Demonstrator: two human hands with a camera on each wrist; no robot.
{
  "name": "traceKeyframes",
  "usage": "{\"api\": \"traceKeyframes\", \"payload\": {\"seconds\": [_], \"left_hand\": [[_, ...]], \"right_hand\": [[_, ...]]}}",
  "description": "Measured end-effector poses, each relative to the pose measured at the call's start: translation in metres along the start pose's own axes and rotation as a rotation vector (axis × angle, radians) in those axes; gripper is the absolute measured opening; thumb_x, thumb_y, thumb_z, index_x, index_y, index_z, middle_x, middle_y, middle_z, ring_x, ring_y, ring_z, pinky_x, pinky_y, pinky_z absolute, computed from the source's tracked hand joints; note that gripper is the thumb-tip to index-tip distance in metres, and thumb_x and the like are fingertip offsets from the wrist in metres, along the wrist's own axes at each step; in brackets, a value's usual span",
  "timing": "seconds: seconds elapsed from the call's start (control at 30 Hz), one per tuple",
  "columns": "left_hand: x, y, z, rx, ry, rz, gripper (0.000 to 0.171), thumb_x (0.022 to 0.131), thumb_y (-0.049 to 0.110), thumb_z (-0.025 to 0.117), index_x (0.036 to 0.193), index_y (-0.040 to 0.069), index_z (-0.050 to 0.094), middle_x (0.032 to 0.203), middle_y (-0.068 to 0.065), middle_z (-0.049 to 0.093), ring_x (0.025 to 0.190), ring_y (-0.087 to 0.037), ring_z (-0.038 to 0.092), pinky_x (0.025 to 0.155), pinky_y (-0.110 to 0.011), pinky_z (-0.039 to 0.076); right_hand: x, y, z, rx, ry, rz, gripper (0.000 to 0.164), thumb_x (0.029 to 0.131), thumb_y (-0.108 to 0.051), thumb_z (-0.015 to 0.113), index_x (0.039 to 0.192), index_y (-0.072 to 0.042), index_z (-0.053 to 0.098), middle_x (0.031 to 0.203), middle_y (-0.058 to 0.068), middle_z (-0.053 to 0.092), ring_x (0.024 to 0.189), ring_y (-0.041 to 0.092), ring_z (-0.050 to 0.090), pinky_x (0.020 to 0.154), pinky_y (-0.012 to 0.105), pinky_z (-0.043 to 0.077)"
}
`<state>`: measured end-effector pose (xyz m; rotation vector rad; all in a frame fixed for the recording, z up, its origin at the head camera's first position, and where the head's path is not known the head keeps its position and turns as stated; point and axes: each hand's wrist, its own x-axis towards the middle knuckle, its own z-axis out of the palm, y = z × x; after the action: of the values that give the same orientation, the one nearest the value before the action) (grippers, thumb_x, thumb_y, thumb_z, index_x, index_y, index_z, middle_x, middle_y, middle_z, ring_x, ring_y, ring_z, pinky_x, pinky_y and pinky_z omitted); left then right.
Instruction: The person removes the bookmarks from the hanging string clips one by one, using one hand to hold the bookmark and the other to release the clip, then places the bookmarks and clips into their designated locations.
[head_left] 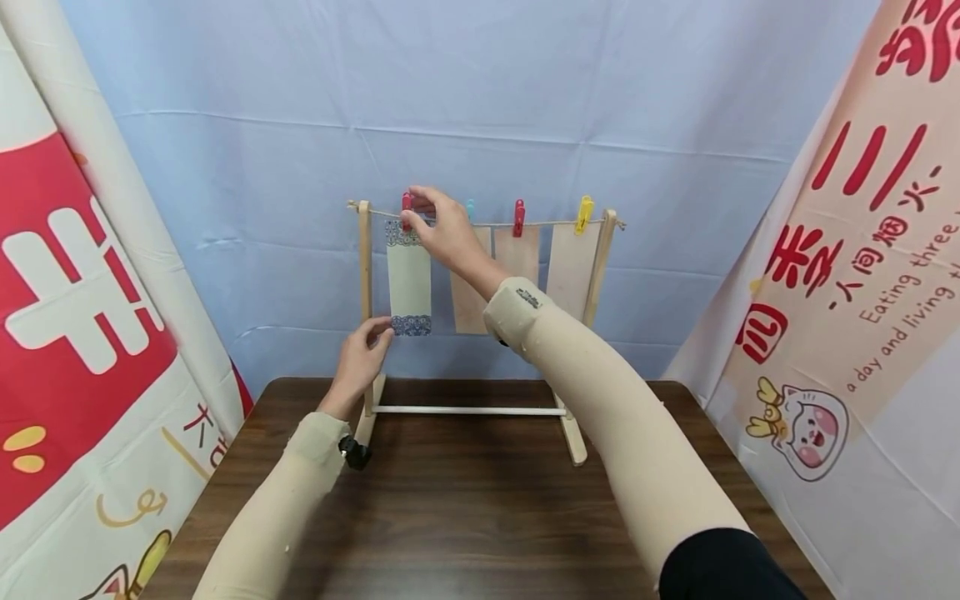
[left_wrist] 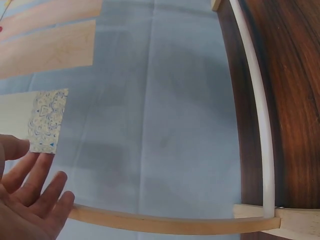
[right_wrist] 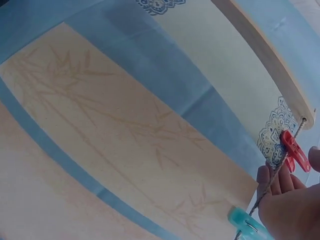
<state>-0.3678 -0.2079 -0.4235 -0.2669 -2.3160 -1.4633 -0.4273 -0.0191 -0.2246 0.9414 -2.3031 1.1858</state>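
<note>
A pale paper card point(head_left: 409, 279) with blue patterned ends hangs upright at the left end of a twine line. My left hand point(head_left: 362, 362) pinches its lower left edge, the thumb point(left_wrist: 17, 146) in front and fingertips reaching behind the patterned end. Up at the line, a red clothespin point(right_wrist: 295, 150) bites the card's top end. My right hand point(head_left: 450, 237) has thumb and fingers on either side of this clothespin, close against its handles. The right thumb point(right_wrist: 314, 157) lies beside one handle; the other fingertips are partly behind the twine.
A wooden rack point(head_left: 365, 275) with a white crossbar point(head_left: 468, 410) stands on the dark wooden table point(head_left: 465, 517). Beside the card hang several tan cards, one with a bamboo print point(right_wrist: 125, 120), under a teal clothespin point(right_wrist: 245, 222), another red clothespin point(head_left: 519, 218) and a yellow clothespin point(head_left: 585, 214).
</note>
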Motion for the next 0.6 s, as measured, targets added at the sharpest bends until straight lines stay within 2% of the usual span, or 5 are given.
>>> {"api": "traceKeyframes", "payload": {"seconds": [0.23, 0.43, 0.6], "left_hand": [[-0.0022, 0.0011, -0.0011, 0.014, -0.001, 0.004, 0.031, 0.111, 0.02, 0.064, 0.134, 0.001, 0.068, 0.131, -0.023, 0.07, 0.129, -0.041, 0.062, 0.115, -0.057, 0.045], [-0.002, 0.001, -0.0005, 0.012, -0.004, -0.016, 0.027, 0.109, 0.021, 0.067, 0.126, 0.002, 0.071, 0.123, -0.021, 0.073, 0.127, -0.04, 0.063, 0.115, -0.057, 0.046], [-0.0027, 0.0, -0.0008, 0.033, 0.011, -0.02, 0.025, 0.109, 0.019, 0.067, 0.125, 0.001, 0.072, 0.123, -0.021, 0.073, 0.123, -0.04, 0.065, 0.111, -0.054, 0.05]], "right_hand": [[0.0022, 0.0007, -0.0004, 0.06, 0.01, 0.009, 0.046, 0.111, -0.02, 0.064, 0.152, -0.001, 0.057, 0.128, 0.014, 0.071, 0.119, 0.024, 0.068, 0.103, 0.03, 0.053], [0.004, 0.002, 0.0004, 0.106, 0.024, -0.001, 0.034, 0.11, -0.016, 0.063, 0.14, 0.0, 0.066, 0.122, 0.015, 0.074, 0.112, 0.024, 0.07, 0.099, 0.029, 0.055], [0.0047, 0.0028, 0.0018, 0.133, 0.053, -0.014, 0.032, 0.109, -0.017, 0.065, 0.135, 0.001, 0.069, 0.119, 0.014, 0.075, 0.107, 0.024, 0.07, 0.097, 0.029, 0.055]]}}
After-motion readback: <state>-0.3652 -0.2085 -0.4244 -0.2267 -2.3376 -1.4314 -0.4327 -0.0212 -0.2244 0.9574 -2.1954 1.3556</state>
